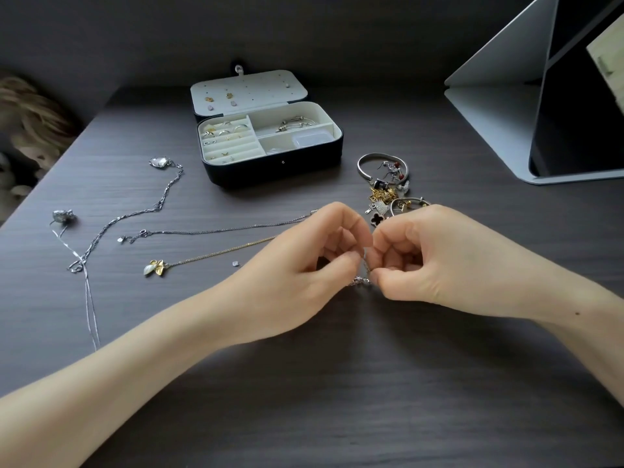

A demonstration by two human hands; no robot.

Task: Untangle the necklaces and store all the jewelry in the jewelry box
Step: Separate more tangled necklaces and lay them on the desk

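Barely visible, a chain [362, 281] is pinched by left hand [304, 261] and right hand [422, 258].

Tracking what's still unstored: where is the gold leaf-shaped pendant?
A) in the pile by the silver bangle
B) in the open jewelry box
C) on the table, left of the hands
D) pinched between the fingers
C: the gold leaf-shaped pendant lies on the dark wooden table, left of the left hand.

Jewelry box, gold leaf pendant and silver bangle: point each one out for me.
jewelry box [277, 172], head view, dark front wall.
gold leaf pendant [156, 267], head view, its leaves.
silver bangle [368, 158], head view, upper left arc.
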